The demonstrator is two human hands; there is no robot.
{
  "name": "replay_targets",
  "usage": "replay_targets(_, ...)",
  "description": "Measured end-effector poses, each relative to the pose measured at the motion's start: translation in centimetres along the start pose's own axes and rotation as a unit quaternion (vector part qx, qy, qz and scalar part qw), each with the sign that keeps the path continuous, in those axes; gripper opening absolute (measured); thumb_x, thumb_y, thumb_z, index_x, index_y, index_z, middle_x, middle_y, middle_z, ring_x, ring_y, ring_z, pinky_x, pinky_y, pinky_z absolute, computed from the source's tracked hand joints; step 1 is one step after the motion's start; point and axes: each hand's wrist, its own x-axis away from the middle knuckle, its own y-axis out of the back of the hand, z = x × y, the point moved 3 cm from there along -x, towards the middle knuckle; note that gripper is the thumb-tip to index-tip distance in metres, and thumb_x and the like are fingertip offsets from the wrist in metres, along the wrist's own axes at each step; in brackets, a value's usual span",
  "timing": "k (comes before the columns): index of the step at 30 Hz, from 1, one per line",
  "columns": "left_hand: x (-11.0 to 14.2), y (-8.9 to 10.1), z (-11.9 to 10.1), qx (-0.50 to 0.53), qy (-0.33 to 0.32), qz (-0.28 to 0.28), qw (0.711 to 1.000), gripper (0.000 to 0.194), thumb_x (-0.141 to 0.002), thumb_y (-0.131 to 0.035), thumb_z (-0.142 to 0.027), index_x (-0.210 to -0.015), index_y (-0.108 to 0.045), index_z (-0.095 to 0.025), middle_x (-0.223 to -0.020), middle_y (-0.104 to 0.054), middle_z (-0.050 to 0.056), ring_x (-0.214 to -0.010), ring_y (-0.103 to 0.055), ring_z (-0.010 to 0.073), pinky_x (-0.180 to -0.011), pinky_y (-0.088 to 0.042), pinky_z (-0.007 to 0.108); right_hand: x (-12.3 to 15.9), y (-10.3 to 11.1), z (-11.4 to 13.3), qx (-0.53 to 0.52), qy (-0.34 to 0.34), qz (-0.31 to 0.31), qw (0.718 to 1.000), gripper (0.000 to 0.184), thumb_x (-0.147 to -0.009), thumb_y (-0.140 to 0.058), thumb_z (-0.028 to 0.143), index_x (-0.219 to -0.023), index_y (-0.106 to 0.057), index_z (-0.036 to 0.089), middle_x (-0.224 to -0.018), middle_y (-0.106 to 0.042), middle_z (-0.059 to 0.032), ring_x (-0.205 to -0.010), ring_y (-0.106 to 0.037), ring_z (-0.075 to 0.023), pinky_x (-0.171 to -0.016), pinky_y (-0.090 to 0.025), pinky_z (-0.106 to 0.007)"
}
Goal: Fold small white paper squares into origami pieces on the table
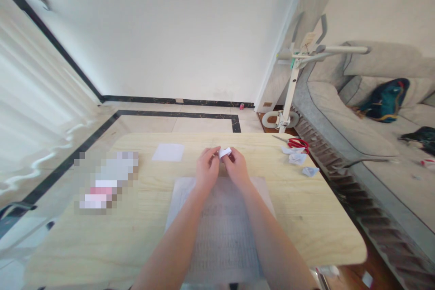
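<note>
Between my two hands, just beyond the far edge of a printed sheet (pixel 231 231), is a small folded piece of white paper (pixel 224 152). My left hand (pixel 208 163) is closed, its fingertips at the paper's left side. On the other side, the fingers of my right hand (pixel 235 166) are closed on the paper from the right and below. The fingers hide part of the paper. A flat square of white paper (pixel 168 152) lies on the table to the left of my hands.
On the light wooden table (pixel 142 235), several folded paper pieces (pixel 297 158) and red-handled scissors (pixel 298 144) lie at the right. A blurred-out item (pixel 115 172) is at the left. Beyond the table stand white exercise equipment (pixel 291 88) and a sofa (pixel 326 88).
</note>
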Motion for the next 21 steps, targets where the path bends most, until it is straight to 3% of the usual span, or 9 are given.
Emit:
replay_targets(8,0.03,-0.3,-0.03,0.009,0.004,0.008,1.0,0.029,-0.081,-0.042,-0.014,-0.101,-0.063,-0.016,-0.09,-0.06,0.006,-0.086,-0.056,0.016,-0.076,-0.046,0.029,-0.07,-0.15,-0.7,-0.022,-0.018,0.002,1.0,0.008,-0.074,-0.052,0.026,-0.077,-0.056,0.02,-0.065,-0.058,0.0018,-0.058,-0.052,-0.014,-0.055,-0.038,-0.025)
replay_targets(14,0.14,-0.66,-0.02,0.019,0.035,0.027,0.999,0.036,-0.083,-0.049,-0.026,-0.118,-0.053,-0.018,-0.094,-0.058,0.007,-0.077,-0.056,0.0132,-0.062,-0.047,0.023,-0.22,0.38,-0.39,0.019,-0.013,-0.075,0.997,0.009,-0.073,-0.054,0.029,-0.075,-0.055,0.02,-0.061,-0.051,0.0038,-0.054,-0.047,-0.0124,-0.052,-0.036,-0.024)
replay_targets(21,0.24,-0.83,-0.35,-0.005,0.0,0.048,0.999,0.035,-0.077,-0.048,-0.013,-0.111,-0.053,-0.017,-0.094,-0.056,0.006,-0.076,-0.056,0.0117,-0.065,-0.047,0.024,-0.13,0.62,-0.37,-0.008,-0.013,-0.134,0.991,0.018,-0.07,-0.056,0.028,-0.085,-0.05,0.021,-0.066,-0.052,0.0039,-0.055,-0.049,-0.0123,-0.053,-0.04,-0.025)
